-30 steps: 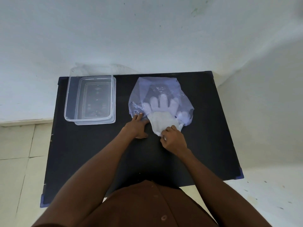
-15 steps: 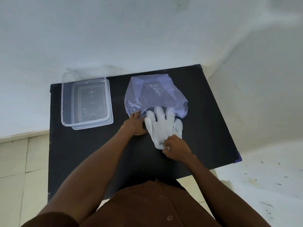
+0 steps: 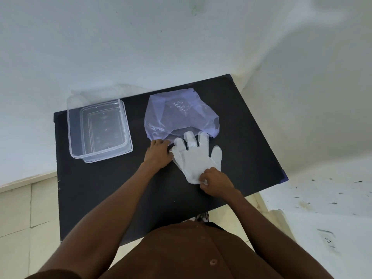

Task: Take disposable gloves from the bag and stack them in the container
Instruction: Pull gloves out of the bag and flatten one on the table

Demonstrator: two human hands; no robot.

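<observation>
While the left hand (image 3: 159, 153) is pressing the plastic bag (image 3: 179, 115) flat, the right hand (image 3: 214, 181) is pinching the glove (image 3: 194, 158) by its cuff.
The glove is lying on the black table (image 3: 96, 188), nearly out of the bag; it is looking thin, floppy and slippery, so the cuff is seeming the best place to hold before going to the empty clear container (image 3: 98, 127).

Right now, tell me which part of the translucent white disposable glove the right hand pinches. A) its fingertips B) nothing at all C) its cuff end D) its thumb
C: the right hand pinches the cuff end of the translucent white disposable glove, whose fingers point toward the bluish plastic bag.
</observation>
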